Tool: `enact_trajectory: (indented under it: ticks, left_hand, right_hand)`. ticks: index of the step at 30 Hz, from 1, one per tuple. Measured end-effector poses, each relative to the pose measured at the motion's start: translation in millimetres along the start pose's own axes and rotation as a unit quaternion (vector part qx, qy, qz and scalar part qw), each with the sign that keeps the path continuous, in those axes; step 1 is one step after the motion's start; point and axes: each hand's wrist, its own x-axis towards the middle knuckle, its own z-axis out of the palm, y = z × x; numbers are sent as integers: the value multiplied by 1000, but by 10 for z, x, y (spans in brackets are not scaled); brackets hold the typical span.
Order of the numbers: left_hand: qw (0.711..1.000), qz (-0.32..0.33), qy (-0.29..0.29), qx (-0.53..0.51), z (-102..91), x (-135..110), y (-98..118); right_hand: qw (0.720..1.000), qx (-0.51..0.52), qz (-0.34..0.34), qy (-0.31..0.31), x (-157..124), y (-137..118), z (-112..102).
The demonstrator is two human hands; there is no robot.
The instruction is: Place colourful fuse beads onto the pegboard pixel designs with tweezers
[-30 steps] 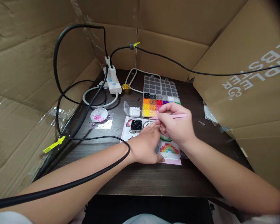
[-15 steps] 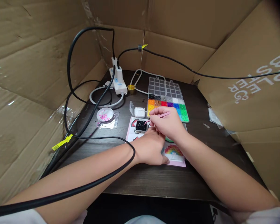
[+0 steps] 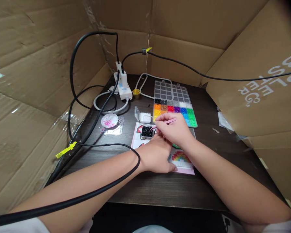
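My right hand (image 3: 176, 131) is closed on pink tweezers (image 3: 165, 122), whose tip points down into a small square tray of black beads (image 3: 146, 131). My left hand (image 3: 157, 154) lies flat, fingers stretched out, on a pink pattern sheet (image 3: 184, 170) with a clear pegboard over it. A rainbow of beads (image 3: 180, 156) shows on the board just right of my left hand. Behind my hands lies an open bead box (image 3: 184, 113) with several coloured compartments, its clear lid (image 3: 171, 91) folded back.
A small white case (image 3: 144, 116) stands open beside the bead box. At the left sits a white dish of pink beads (image 3: 109, 120) on another pegboard. A white power strip (image 3: 122, 85), black cables (image 3: 92, 123), a gold cap (image 3: 136, 93) and cardboard walls (image 3: 38, 71) surround the dark table.
My right hand drew back from the bead box toward the black bead tray, tweezers tip now over it. The view shifted slightly; my left hand stayed on the sheet.
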Motion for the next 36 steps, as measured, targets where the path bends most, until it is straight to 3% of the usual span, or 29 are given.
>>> enact_trajectory:
  ticks: [8,15,19,22,25,28,32,36]
  left_hand:
    - [1000,19,7,13,0,9,-3]
    - [1000,14,1,7,-2,16,-1]
    - [1000,16,5,-10,-1,23,-9]
    - [1000,0,-12,-5,8,34,-20]
    - [1000,-10,-25,-4,21,43,-29]
    - [999,-13,-28,-9,30,50,-35]
    - [1000,-12,-23,-6,38,63,-40]
    - [1000,-14,-13,1,38,72,-44]
  right_hand:
    - [999,-31,-10,6,9,6,-19]
    - [1000,15,19,18,-14,-24,-56]
    - [997,55,-13,53,-69,-143,-256]
    - [987,69,-55,132,-205,-171,-543]
    - [979,52,-66,187,-462,-24,-821]
    - [980,-11,-41,193,-765,246,-963]
    - [977,-18,-50,204,-992,528,-916]
    - [980,-19,-84,177,-934,593,-787]
